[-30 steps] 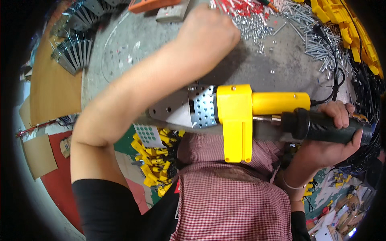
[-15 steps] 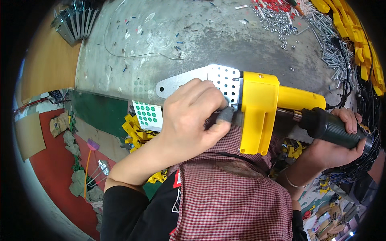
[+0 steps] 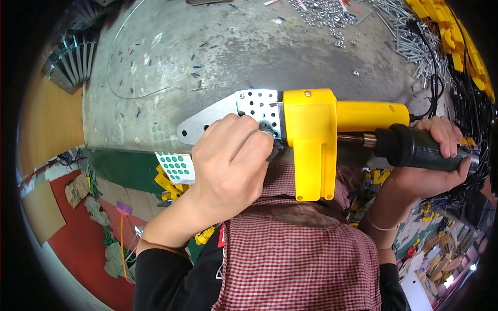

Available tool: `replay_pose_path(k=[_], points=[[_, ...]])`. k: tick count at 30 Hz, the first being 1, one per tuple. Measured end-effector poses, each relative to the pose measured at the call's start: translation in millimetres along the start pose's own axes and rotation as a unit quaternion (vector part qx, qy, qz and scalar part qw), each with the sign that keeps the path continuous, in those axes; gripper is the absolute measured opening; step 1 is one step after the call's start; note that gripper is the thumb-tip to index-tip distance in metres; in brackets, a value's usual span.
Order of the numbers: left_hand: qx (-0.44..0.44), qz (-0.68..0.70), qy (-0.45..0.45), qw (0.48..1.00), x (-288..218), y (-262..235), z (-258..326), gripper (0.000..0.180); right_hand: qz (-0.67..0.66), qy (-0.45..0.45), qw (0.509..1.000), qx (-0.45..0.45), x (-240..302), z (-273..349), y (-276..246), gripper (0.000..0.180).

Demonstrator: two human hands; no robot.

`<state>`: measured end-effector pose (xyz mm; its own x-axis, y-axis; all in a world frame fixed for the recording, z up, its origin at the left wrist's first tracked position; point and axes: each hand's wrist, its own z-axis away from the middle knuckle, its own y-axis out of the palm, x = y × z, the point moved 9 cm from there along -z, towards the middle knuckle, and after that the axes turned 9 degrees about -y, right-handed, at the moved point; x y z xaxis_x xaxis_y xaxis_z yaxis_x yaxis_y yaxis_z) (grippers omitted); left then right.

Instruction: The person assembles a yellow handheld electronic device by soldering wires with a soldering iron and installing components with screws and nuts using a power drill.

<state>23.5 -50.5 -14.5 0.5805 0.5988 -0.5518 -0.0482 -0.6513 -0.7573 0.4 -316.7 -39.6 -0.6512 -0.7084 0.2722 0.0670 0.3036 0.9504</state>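
Observation:
A yellow pipe welder (image 3: 311, 135), with a flat pointed metal plate and a perforated metal guard (image 3: 259, 103), lies across the near edge of the workbench. My left hand (image 3: 228, 160) is closed at the guard's near side, fingers curled; its fingertips and what they pinch are mostly hidden. In my right hand (image 3: 438, 150) is a black electric screwdriver (image 3: 410, 147), held level. Its shaft (image 3: 353, 138) points left at the yellow housing, just below the welder's handle (image 3: 373, 114). Whether the tip meets a screw is hidden behind the housing.
Loose nuts (image 3: 327, 18) and long screws (image 3: 404, 41) lie at the far right of the metal bench (image 3: 249, 57). Yellow casings (image 3: 456, 41) and black cables (image 3: 464, 103) crowd the right edge. Metal plates (image 3: 72, 59) stand at the far left. A green-dotted sheet (image 3: 176, 167) hangs nearby.
The view has shifted, so bench and floor things appear displaced. My left hand's covered thumb, plainly seen before, is now mostly tucked from sight. The screwdriver still points at the housing.

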Motion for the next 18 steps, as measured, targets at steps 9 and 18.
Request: replay_pose_path(k=[9, 18], points=[[0.097, 0.146, -0.115, 0.978, 34, 5, -14, 0.022, 0.005, 0.015, 1.0, 0.0, -1, -1, -2, 0.033], [0.117, 0.208, -0.087, 0.967, 35, 11, -15, 0.015, 0.011, 0.008, 1.0, -0.002, -1, 0, 1, 0.031]])
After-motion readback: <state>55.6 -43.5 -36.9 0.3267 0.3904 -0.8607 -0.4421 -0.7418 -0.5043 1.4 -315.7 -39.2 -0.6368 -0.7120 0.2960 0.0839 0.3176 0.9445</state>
